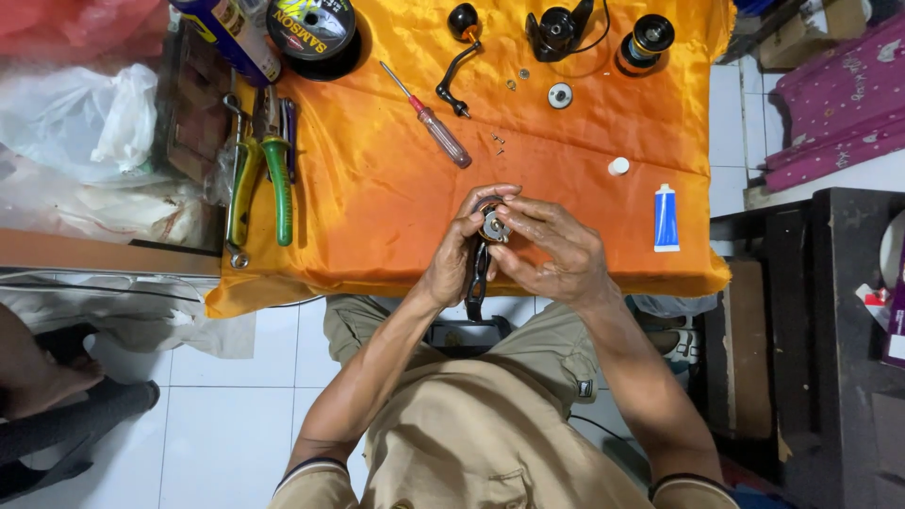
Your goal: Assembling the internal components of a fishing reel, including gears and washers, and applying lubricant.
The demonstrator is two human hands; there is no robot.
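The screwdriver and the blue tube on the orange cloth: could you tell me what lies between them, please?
In the head view, between the screwdriver and the blue tube lie a few tiny screws and a small white cap on bare orange cloth.

Floor: white square tiles, thin dark grout lines. Tabletop draped in glossy orange cloth, creased, hanging over the near edge. Left of it: clear plastic sheeting and a red bag. Right: dark wooden cabinet; above it a magenta patterned mattress. Light even, soft, shadows faint.
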